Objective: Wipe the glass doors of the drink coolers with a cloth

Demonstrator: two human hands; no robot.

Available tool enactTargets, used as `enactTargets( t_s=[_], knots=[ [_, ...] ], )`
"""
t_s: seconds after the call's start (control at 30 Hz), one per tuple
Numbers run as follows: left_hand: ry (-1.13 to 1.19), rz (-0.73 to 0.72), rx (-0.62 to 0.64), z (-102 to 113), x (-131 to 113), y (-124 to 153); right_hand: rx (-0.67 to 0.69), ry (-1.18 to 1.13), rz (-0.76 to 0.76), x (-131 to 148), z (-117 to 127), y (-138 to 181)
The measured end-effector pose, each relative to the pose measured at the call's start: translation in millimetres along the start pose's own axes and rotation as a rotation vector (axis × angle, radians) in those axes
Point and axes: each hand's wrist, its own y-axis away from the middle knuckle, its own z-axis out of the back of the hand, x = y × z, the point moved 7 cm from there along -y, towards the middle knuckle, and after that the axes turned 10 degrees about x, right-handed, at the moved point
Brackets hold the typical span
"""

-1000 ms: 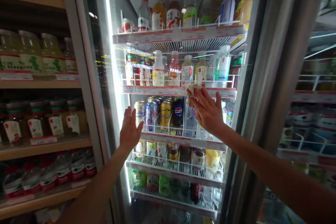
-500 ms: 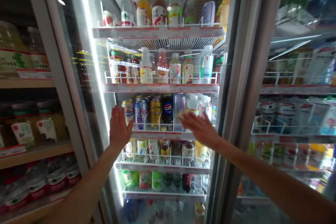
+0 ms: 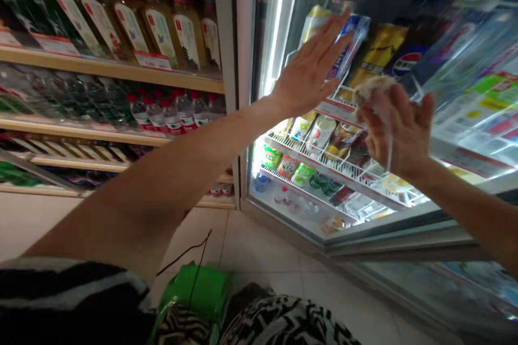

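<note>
My left hand point(image 3: 309, 67) lies flat with fingers stretched out against the glass door point(image 3: 364, 199) of a lit drinks fridge, over the shelf of cans. My right hand point(image 3: 399, 129) is closed round a crumpled pale cloth point(image 3: 372, 86) and presses it to the glass, just right of the left hand. Behind the glass, drink cans point(image 3: 378, 51) and small bottles point(image 3: 319, 132) stand on white wire shelves. The picture is tilted and partly smeared by motion.
Wooden shelves point(image 3: 121, 67) at the left hold rows of bottled drinks and water bottles point(image 3: 174, 110). Pale floor tiles point(image 3: 259, 248) run below the fridge. A green object point(image 3: 196, 291) with a black cord sits near my body at the bottom.
The view has swung down and to the left, tilting, so the floor and my clothes now show. Both hands stay on the glass, the right one still holding the cloth.
</note>
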Motion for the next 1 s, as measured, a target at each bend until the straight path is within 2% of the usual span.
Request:
enactTargets(
  t_s=[0.07, 0.1, 0.2, 0.27, 0.3, 0.37, 0.43, 0.5, 0.57, 0.63, 0.7, 0.8, 0.83, 0.87, 0.93, 1.0],
  knots=[
    [0.166, 0.001, -0.065, -5, -22, 5, -0.003, 0.037, 0.047, 18, -17, -13],
    [0.268, 0.019, -0.120, -8, -33, 6, -0.049, 0.078, 0.061, 24, -18, -19],
    [0.544, 0.162, -0.347, -20, -58, 6, -0.187, 0.176, 0.042, 31, -4, -27],
    [0.627, 0.287, -0.520, -29, -65, 3, -0.226, 0.210, 0.015, 25, 8, -26],
    [0.635, 0.299, -0.549, -35, -68, -3, -0.244, 0.219, 0.004, 19, 15, -22],
    [0.585, 0.322, -0.614, -44, -74, -15, -0.279, 0.245, 0.029, 6, 30, -8],
    [0.458, 0.286, -0.618, -48, -84, -33, -0.305, 0.283, 0.081, -12, 47, 10],
    [0.285, 0.149, -0.565, -49, -102, -55, -0.342, 0.326, 0.072, -34, 66, 26],
    [0.110, -0.044, -0.502, -45, -116, -73, -0.417, 0.356, -0.037, -61, 86, 38],
    [-0.024, -0.160, -0.514, -29, -105, -77, -0.494, 0.381, -0.162, -81, 99, 46],
    [-0.089, -0.131, -0.605, 1, -64, -71, -0.518, 0.401, -0.223, -91, 102, 48],
    [-0.086, 0.037, -0.729, 45, 12, -60, -0.493, 0.418, -0.255, -94, 94, 47],
    [-0.086, 0.189, -0.785, 56, 34, -56, -0.495, 0.424, -0.265, -94, 92, 46],
    [-0.061, 0.277, -0.829, 61, 45, -55, -0.500, 0.430, -0.275, -93, 90, 47],
    [0.024, 0.340, -0.861, 59, 39, -61, -0.506, 0.436, -0.283, -92, 89, 47],
    [0.111, 0.242, -0.828, 53, 10, -77, -0.513, 0.426, -0.286, -91, 91, 48]
  ],
)
